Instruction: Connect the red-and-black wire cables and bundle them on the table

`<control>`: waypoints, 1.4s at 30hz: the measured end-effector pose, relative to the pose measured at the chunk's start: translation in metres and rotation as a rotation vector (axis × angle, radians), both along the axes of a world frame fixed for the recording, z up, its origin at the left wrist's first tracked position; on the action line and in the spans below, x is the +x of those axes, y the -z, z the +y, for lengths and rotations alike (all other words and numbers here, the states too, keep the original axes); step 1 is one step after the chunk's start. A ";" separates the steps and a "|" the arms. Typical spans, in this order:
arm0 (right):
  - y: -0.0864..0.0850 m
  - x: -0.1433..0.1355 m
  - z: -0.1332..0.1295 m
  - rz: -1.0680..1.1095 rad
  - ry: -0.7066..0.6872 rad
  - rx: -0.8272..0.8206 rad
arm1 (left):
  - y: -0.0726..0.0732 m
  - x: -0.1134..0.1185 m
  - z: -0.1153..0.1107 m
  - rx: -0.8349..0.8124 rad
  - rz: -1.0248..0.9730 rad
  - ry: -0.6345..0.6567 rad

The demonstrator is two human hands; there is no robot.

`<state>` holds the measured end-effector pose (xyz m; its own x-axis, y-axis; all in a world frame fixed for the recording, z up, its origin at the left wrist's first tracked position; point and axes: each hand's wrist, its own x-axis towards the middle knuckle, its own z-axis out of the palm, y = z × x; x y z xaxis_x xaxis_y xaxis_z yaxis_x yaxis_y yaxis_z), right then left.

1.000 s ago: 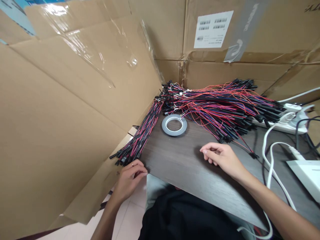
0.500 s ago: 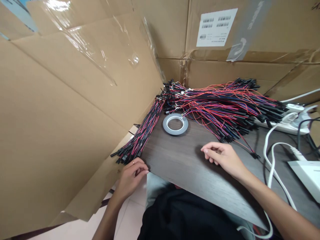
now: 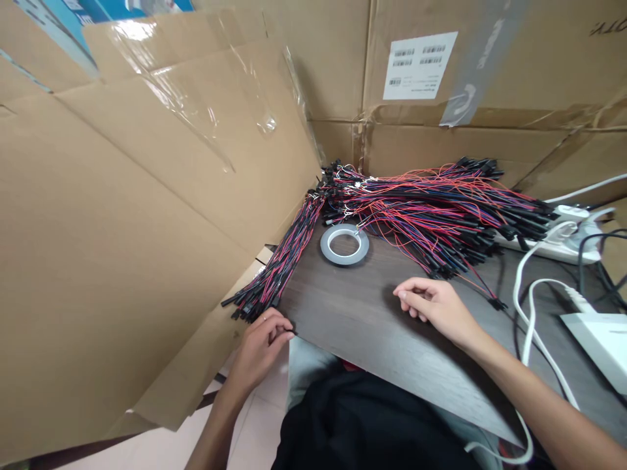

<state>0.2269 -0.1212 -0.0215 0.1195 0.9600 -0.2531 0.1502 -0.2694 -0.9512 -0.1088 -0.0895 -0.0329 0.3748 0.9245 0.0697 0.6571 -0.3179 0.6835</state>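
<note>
My left hand rests at the front left corner of the table, its fingers curled and the thumb against them. A small dark spot shows at its fingertips; I cannot make out whether it is held. Just beyond it lies a bundle of red, blue and black wire leads with black ends. My right hand lies on the tabletop, fingers curled in and thumb against the index finger, with nothing visible in them. Between and beyond the hands, a grey roll of tape lies flat, touching a few thin wires at its upper right.
A large pile of similar wire leads stretches along the back of the dark wooden table. Cardboard walls rise at the left and back. On the right are a white power strip, white cables and a white device.
The camera view has tilted up slightly, showing more blue above the cardboard. Both hands keep their pose and place at the table; the tape and wire leads lie as before.
</note>
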 end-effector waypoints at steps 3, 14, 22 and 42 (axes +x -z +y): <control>0.000 0.000 0.000 -0.004 -0.005 0.001 | 0.000 0.000 0.000 0.005 0.004 0.003; 0.002 0.000 -0.001 0.010 -0.004 -0.003 | -0.003 -0.002 -0.003 0.088 0.088 0.075; 0.004 -0.001 0.000 0.017 -0.010 0.015 | -0.004 -0.001 -0.003 0.160 0.092 0.081; 0.007 0.001 0.000 0.034 -0.026 0.032 | -0.074 0.029 -0.026 0.220 0.013 0.383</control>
<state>0.2281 -0.1208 -0.0289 0.0864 0.9703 -0.2259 0.1244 -0.2355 -0.9639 -0.0798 -0.1155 0.0411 0.6897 0.6825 0.2419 0.4717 -0.6769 0.5650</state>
